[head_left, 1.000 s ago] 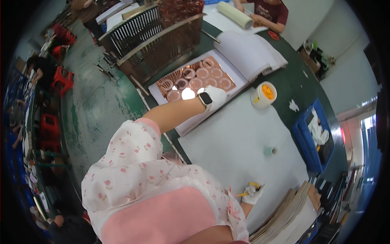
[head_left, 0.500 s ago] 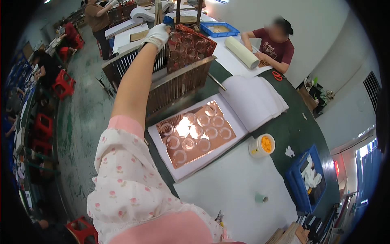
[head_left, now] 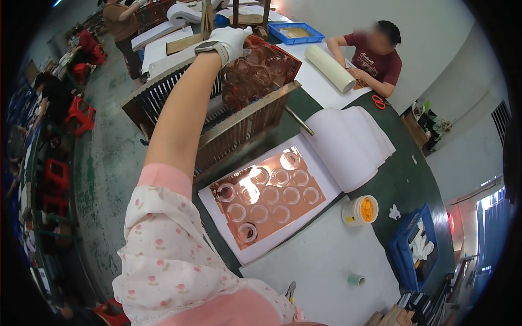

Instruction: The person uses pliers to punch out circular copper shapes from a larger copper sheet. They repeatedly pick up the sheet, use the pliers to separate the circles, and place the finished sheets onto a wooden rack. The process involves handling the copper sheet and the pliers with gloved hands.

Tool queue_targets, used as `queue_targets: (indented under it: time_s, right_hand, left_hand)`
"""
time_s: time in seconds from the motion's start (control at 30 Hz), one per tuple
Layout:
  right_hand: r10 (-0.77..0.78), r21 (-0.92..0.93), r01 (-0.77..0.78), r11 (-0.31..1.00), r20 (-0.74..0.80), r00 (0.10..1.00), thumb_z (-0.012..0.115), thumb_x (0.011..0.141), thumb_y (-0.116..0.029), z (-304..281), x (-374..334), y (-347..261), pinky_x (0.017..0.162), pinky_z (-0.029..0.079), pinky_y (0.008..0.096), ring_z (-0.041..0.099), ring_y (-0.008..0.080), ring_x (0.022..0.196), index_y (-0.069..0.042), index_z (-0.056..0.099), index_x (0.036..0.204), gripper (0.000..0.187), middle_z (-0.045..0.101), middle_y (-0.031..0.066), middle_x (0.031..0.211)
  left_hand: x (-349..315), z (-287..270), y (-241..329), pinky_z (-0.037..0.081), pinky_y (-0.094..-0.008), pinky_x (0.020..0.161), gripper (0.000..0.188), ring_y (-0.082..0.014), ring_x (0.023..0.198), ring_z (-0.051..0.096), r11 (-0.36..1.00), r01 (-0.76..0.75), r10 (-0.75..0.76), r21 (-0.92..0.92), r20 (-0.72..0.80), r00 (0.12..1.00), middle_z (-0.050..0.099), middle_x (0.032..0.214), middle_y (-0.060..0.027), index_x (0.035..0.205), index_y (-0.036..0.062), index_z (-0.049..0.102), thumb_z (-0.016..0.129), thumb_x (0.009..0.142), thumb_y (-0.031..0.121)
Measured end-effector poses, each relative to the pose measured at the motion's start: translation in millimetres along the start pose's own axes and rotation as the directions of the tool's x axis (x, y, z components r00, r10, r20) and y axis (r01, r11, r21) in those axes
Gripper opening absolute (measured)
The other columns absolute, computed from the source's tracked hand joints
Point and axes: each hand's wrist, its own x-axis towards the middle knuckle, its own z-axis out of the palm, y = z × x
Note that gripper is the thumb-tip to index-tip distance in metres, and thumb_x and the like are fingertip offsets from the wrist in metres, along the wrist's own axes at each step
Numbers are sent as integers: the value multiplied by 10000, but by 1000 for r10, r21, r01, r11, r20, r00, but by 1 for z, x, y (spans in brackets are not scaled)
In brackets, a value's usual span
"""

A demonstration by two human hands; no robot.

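My left hand (head_left: 230,43), in a white glove with a watch at the wrist, reaches to the slotted rack (head_left: 244,130) at the far side. Its fingers are closed at the upper left edge of a thin copper sheet (head_left: 255,76) with round ring shapes, standing upright in the rack. The fingertips are partly hidden. Nearer, another copper sheet (head_left: 265,196) with rings lies flat on white paper (head_left: 247,255). Beside it a stack of white sheets (head_left: 348,144) is folded back. My right hand is out of view.
A tub of orange pieces (head_left: 360,211) stands right of the flat sheet. Farther right is a blue crate (head_left: 402,255) with white gloves. Pliers (head_left: 291,290) and a small green roll (head_left: 356,279) lie near me. A co-worker (head_left: 375,60) sits across, by a large pale roll (head_left: 330,68).
My left hand has shifted slightly right onto the upright copper sheet's edge. The whole view has shifted slightly, and the glare on the flat sheet has changed.
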Motion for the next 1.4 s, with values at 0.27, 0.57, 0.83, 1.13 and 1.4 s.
queue_targets:
  time_s: [0.27, 0.57, 0.83, 1.13, 1.4]
  right_hand:
    - [11, 36, -10, 999, -4, 1000, 580, 872, -165, 6, -5, 0, 650, 479, 325, 580, 197, 741, -37, 558, 971, 163, 603, 104, 840]
    - [-43, 186, 33, 982, 52, 998, 567, 884, -181, -3, -21, 18, 689, 483, 340, 583, 211, 792, -42, 549, 993, 177, 592, 100, 853]
    - [-332, 526, 66, 848, 430, 840, 564, 877, -225, 23, -39, -18, 642, 455, 411, 536, 274, 694, -34, 528, 997, 228, 550, 120, 772]
    - [-523, 496, 349, 795, 271, 808, 570, 884, -244, 18, -50, -16, 642, 478, 410, 552, 246, 734, -99, 527, 1040, 217, 557, 81, 838]
    - [-825, 350, 782, 516, -42, 563, 521, 923, -352, -40, -35, -17, 820, 485, 413, 582, 262, 972, -47, 516, 1164, 388, 582, 123, 1093]
  left_hand:
    - [4, -4, 1, 502, -365, 820, 327, -258, 915, 644, 998, -67, 67, -8, 164, 984, 681, 986, -51, 1029, 269, 703, 675, 750, 437]
    - [-11, -80, -21, 507, -342, 717, 281, -242, 793, 654, 974, -221, 220, 47, 28, 975, 688, 880, -90, 976, 165, 709, 622, 808, 372]
    - [-77, -189, -43, 516, -340, 676, 337, -278, 716, 648, 928, -334, 368, 162, -273, 889, 671, 757, -140, 798, 89, 724, 627, 775, 411]
    - [-171, -242, 69, 506, -329, 682, 383, -232, 728, 644, 708, -697, 645, -117, -297, 704, 678, 779, -110, 875, 73, 711, 629, 790, 437]
    - [-212, -216, 211, 497, -319, 688, 431, -190, 739, 640, 281, -721, 887, -634, -116, 447, 684, 799, -84, 944, 59, 699, 631, 803, 461]
